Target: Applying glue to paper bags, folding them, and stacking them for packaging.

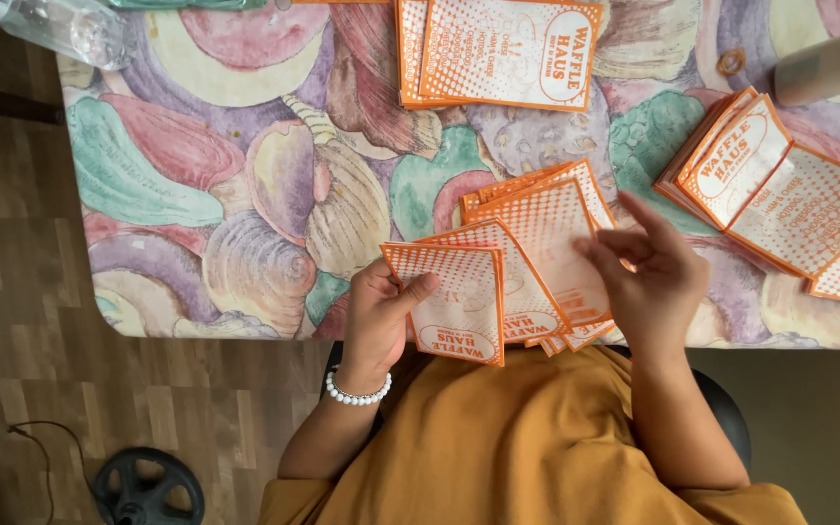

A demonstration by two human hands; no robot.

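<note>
My left hand (381,313), with a white bead bracelet on the wrist, grips a folded orange-and-white paper bag (454,301) at its left edge, thumb on top. Behind it a fanned stack of the same bags (542,228) lies on the table's near edge. My right hand (648,272) hovers over the right side of that stack, fingers spread and touching the top bags. I cannot tell whether it holds one.
A pile of bags (507,49) lies at the table's far middle and another spread pile (780,190) at the right. A clear plastic bottle (60,24) lies far left, a tan bottle with teal cap (828,63) far right. The tablecloth (226,175) is floral. A black weight plate (148,486) rests on the wooden floor.
</note>
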